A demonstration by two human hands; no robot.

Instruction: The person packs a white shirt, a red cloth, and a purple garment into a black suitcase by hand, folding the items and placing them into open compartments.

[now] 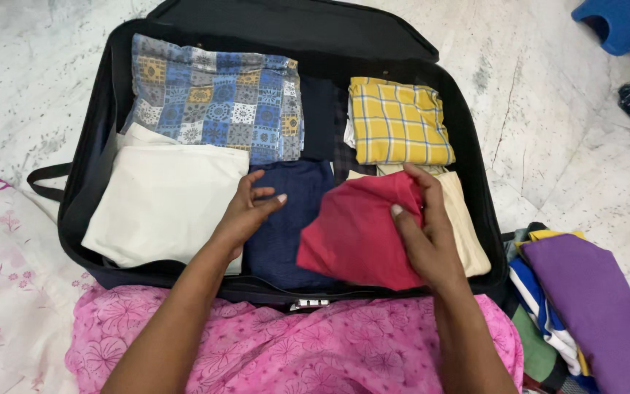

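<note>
An open black suitcase lies on the floor, packed with folded clothes. My right hand grips a folded red garment at the suitcase's front right, over a cream garment. My left hand rests with fingers spread on a folded navy garment, beside a folded white cloth. At the back lie a blue patterned cloth and a yellow checked shirt.
A pile of folded clothes topped by a purple garment sits to the right of the suitcase. A blue plastic object stands at the top right. A white floral cloth lies at left. Marble floor surrounds everything.
</note>
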